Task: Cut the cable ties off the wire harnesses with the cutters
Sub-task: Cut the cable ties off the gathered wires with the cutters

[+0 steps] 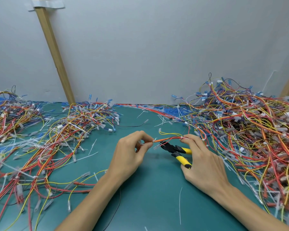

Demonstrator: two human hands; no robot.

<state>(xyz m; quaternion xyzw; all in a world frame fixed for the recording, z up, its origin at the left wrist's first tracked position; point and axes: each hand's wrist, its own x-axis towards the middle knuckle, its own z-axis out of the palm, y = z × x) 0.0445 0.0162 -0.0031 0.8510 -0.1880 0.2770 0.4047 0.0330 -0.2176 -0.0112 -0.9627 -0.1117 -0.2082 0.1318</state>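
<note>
A workshop bench for wiring work: a green bench mat (140, 189) fills the lower frame, with tangled heaps of wire harnesses (250, 124) piled at left and right, their red, yellow, blue and white leads ending in clear connectors. Snipped white cable ties (179, 205) lie scattered over the mat, and yellow-handled cutters (177, 148) are at centre. Behind stands a plain grey panel wall (140, 47) with a bare wooden batten (55, 52) at upper left

Harness (167, 140) stretched, right hand (205, 162) holding cutters (177, 149)
</note>
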